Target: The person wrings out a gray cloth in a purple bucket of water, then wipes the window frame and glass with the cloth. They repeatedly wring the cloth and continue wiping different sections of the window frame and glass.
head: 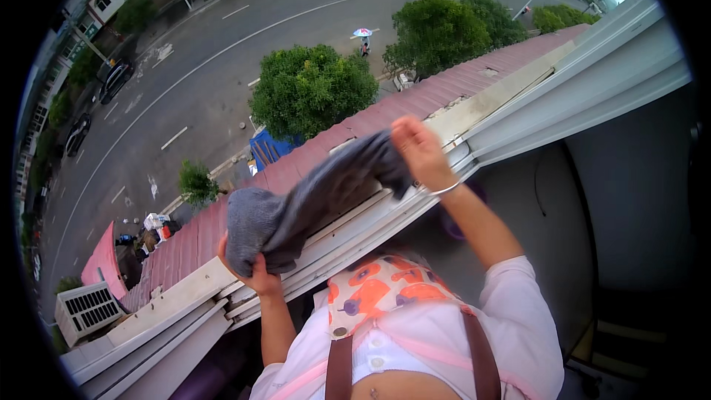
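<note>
A grey cloth (311, 200) stretches between my two hands above the white window track (355, 233), outside the open window. My left hand (256, 273) grips its bunched lower-left end, thumb over the fabric. At the other end, my right hand (420, 151) holds the darker, hanging part, with fingers curled and slightly blurred; a bracelet (444, 189) circles that wrist. The cloth's underside is partly hidden. I wear an apron (383, 289) with an orange print and brown straps.
Beyond the sill (172, 303) a reddish corrugated roof (194, 233) runs diagonally. An air-conditioner unit (89, 311) sits outside at lower left. Trees (314, 91), a road (222, 61) and a pedestrian under an umbrella (362, 32) are far below. White window frames (577, 89) flank the opening.
</note>
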{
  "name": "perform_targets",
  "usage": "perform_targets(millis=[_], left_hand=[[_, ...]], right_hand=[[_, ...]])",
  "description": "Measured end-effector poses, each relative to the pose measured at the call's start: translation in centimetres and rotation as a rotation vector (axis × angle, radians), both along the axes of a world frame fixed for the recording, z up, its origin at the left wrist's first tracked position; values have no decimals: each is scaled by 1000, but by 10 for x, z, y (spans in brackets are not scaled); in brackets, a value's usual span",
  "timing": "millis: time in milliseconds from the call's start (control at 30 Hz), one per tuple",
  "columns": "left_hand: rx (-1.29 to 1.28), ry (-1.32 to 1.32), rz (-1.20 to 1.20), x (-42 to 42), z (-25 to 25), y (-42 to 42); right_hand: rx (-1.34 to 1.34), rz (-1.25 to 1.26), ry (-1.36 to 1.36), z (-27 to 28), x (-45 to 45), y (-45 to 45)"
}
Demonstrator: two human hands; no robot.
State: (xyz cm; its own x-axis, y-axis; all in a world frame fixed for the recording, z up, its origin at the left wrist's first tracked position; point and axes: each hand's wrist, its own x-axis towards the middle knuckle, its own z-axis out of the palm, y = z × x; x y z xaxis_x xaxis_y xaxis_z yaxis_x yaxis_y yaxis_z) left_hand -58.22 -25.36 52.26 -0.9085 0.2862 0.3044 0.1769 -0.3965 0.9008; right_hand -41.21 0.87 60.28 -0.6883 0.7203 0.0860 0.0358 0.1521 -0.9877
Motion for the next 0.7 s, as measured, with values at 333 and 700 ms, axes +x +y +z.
perform_targets(millis=[333, 700], left_hand=[[-525, 559, -436, 4, 7, 12], [-351, 206, -156, 1, -6, 0]], right_hand=[[1113, 149, -612, -48, 70, 73], [936, 477, -248, -59, -23, -43]])
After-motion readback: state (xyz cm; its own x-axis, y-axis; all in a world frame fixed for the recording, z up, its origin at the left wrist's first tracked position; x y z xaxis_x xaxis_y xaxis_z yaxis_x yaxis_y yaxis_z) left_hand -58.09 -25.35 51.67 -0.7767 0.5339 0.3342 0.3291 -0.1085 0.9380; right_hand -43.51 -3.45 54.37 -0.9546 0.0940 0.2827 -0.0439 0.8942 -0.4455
